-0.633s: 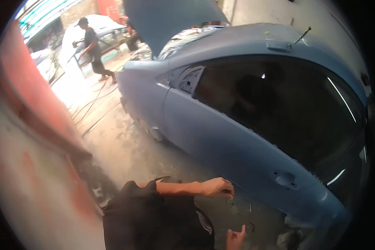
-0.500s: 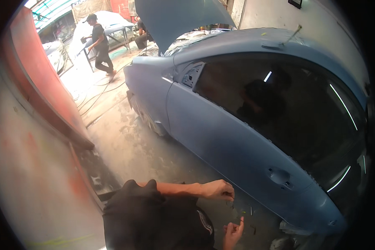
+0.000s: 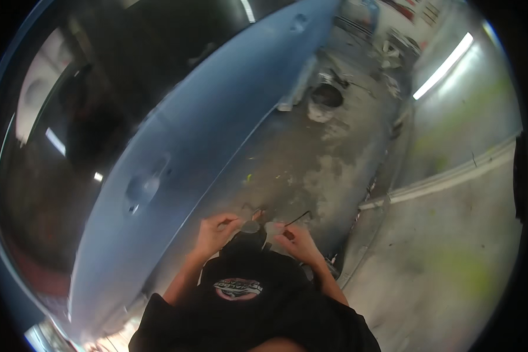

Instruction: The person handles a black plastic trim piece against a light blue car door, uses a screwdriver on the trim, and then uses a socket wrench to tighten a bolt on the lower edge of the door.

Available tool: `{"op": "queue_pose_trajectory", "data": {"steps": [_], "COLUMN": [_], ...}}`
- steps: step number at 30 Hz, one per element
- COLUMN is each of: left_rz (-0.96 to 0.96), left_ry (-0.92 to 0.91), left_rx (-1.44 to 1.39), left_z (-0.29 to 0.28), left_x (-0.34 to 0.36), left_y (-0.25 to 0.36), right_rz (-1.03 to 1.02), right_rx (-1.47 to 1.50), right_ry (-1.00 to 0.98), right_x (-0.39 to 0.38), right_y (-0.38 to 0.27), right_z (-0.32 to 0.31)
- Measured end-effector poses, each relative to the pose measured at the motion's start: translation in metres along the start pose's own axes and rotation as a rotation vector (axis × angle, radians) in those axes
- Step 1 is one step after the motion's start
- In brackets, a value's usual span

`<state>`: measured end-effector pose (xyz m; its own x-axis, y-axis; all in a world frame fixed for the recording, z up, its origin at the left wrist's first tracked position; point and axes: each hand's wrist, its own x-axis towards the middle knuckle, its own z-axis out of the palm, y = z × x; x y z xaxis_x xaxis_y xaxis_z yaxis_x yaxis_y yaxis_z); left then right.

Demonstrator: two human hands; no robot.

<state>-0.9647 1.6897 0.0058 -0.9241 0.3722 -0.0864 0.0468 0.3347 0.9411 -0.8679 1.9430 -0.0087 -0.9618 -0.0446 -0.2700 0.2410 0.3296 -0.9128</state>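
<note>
In front of my chest, both hands hold a pair of glasses (image 3: 251,227) with clear lenses and thin dark temples. My left hand (image 3: 217,233) pinches the left side of the frame between thumb and fingers. On the other side, my right hand (image 3: 299,240) is closed on the frame next to the right lens, with a dark temple sticking out past the fingers. The small parts of the glasses are somewhat blurred.
A matt blue-grey car (image 3: 211,111) with dark windows runs along my left, close to my left arm. Ahead on the stained concrete floor (image 3: 287,158) stands a whitish bucket (image 3: 322,111). A pale wall (image 3: 446,240) with yellow-green smears rises on my right.
My view has swung right along the car, toward the bucket and pale wall. My hands have come together in front of my chest, both on the glasses; the right index finger no longer points out.
</note>
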Motion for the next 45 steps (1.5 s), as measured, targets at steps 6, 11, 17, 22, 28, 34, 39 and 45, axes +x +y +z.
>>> {"op": "queue_pose_trajectory", "data": {"steps": [6,11,17,22,28,34,39,45], "left_rz": [0.468,0.646,0.578,0.398,0.196,0.012,-0.091,0.427], "left_ry": [-0.482,-0.740,-0.852,-0.732,-0.465,-0.317,-0.317,-0.378], "left_rx": [0.062,-0.043,-0.044,-0.043,-0.069,-0.198,-0.419,-0.365], "left_z": [0.109,0.199,0.314,0.392,0.434,0.472,0.514,0.541], "left_x": [0.176,0.265,0.352,0.449,0.554,0.649,0.752,0.867], "left_y": [0.097,0.138,0.170,0.201,0.244,0.253,0.276,0.421], "right_rz": [0.054,0.078,0.155,-0.109,-0.037,-0.011,-0.053,-0.534], "right_rx": [0.340,0.331,0.478,0.894,0.633,0.457,0.467,0.254], "right_ry": [0.744,1.132,1.135,0.836,0.540,0.432,0.499,0.677], "right_x": [-0.012,0.002,0.025,0.061,0.158,0.286,0.375,0.400], "right_y": [0.020,0.043,0.070,0.103,0.100,0.121,0.094,0.011], "right_z": [-0.103,-0.174,-0.282,-0.412,-0.585,-0.716,-0.823,-0.961]}}
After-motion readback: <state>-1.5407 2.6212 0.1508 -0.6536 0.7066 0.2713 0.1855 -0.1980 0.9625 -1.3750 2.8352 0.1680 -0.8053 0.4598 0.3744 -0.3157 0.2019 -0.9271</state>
